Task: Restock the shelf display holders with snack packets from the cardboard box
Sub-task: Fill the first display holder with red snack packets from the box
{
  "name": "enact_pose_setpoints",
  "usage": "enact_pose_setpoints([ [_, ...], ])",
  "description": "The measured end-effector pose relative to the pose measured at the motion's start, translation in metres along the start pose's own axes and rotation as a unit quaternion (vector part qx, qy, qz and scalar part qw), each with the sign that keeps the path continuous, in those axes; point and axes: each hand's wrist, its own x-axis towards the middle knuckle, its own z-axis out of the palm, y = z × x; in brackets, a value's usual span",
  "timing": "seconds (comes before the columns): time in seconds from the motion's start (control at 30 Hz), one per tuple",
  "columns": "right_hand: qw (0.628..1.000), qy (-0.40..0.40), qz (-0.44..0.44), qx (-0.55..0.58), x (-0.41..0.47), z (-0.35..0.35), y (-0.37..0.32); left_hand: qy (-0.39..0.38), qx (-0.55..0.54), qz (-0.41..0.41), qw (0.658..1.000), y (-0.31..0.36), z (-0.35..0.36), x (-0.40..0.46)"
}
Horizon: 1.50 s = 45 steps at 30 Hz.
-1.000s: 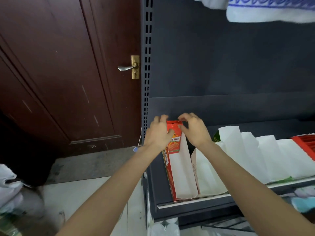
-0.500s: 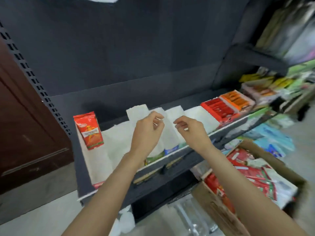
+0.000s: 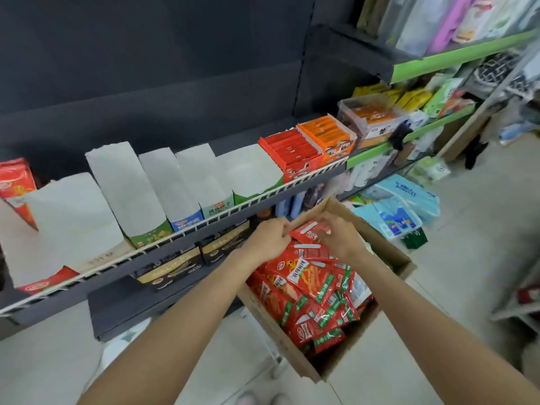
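An open cardboard box (image 3: 391, 252) stands below the shelf, full of red and green snack packets (image 3: 309, 290). My left hand (image 3: 270, 239) and my right hand (image 3: 340, 236) are over the far end of the box, both pinching a red packet (image 3: 306, 232) at the top of the pile. On the shelf stands a row of white display holders (image 3: 125, 182), seen from their blank sides. One red packet (image 3: 14, 179) stands upright in the leftmost holder (image 3: 23, 252).
The shelf's wire front rail (image 3: 187, 232) runs just above the box. Red and orange snack cartons (image 3: 309, 144) sit at the shelf's right end. Dark boxed goods (image 3: 172, 267) lie on the lower shelf. Blue tissue packs (image 3: 394, 211) lie on the floor to the right.
My view swung right from the leftmost holder and the door. Both hands left the packet there, dropped from the shelf to the box and took hold of a red packet.
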Motion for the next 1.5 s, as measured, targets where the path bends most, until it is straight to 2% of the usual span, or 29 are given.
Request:
enact_pose_setpoints([
  [0.07, 1.000, -0.016, 0.006, -0.007, -0.002, 0.002, 0.017, -0.056, 0.031, -0.017, 0.998, -0.004, 0.013, 0.007],
  [0.17, 0.995, -0.093, 0.020, -0.021, -0.004, 0.008, 0.038, -0.097, 0.037, -0.036, 0.994, -0.011, 0.033, 0.014],
  [0.33, 0.978, -0.210, 0.011, -0.012, -0.008, 0.018, 0.067, -0.062, 0.092, -0.107, 0.988, -0.013, 0.063, 0.018],
  [0.4, 0.975, -0.217, -0.016, -0.056, -0.005, 0.020, 0.076, -0.066, 0.089, -0.157, 0.981, -0.010, 0.070, 0.018],
  [0.5, 0.976, -0.172, -0.072, -0.116, 0.001, 0.015, 0.086, -0.087, 0.099, -0.226, 0.965, -0.006, 0.079, 0.016],
  [0.57, 0.969, -0.146, -0.108, -0.168, 0.004, 0.010, 0.089, -0.067, 0.110, -0.247, 0.960, 0.000, 0.086, 0.013],
  [0.67, 0.950, -0.151, -0.150, -0.231, 0.008, 0.002, 0.097, -0.002, 0.097, -0.264, 0.959, 0.007, 0.096, 0.010],
  [0.77, 0.935, -0.133, -0.199, -0.262, 0.015, -0.003, 0.106, 0.105, 0.034, -0.221, 0.969, 0.015, 0.101, 0.005],
  [0.8, 0.938, -0.117, -0.215, -0.245, 0.019, -0.004, 0.110, 0.144, 0.000, -0.196, 0.970, 0.019, 0.101, 0.003],
  [0.87, 0.965, -0.133, -0.182, -0.135, 0.024, -0.006, 0.118, 0.201, -0.096, -0.167, 0.960, 0.028, 0.097, -0.001],
  [0.9, 0.974, -0.147, -0.161, -0.066, 0.026, -0.007, 0.122, 0.214, -0.138, -0.165, 0.953, 0.034, 0.094, -0.003],
  [1.0, 0.977, -0.126, -0.119, 0.123, 0.028, -0.016, 0.120, 0.249, -0.223, -0.169, 0.927, 0.045, 0.085, -0.005],
  [1.1, 0.933, -0.142, -0.015, 0.329, 0.022, -0.035, 0.105, 0.282, -0.310, -0.150, 0.895, 0.055, 0.075, -0.009],
  [1.2, 0.870, -0.190, 0.067, 0.450, 0.018, -0.049, 0.093, 0.290, -0.386, -0.147, 0.863, 0.061, 0.066, -0.014],
  [1.3, 0.823, -0.223, 0.071, 0.518, 0.016, -0.056, 0.081, 0.278, -0.434, -0.143, 0.845, 0.064, 0.052, -0.018],
  [1.37, 0.820, -0.245, 0.045, 0.516, 0.015, -0.059, 0.070, 0.276, -0.449, -0.137, 0.839, 0.068, 0.042, -0.023],
  [1.5, 0.828, -0.313, -0.018, 0.465, 0.009, -0.055, 0.044, 0.333, -0.519, -0.133, 0.776, 0.071, 0.027, -0.035],
])
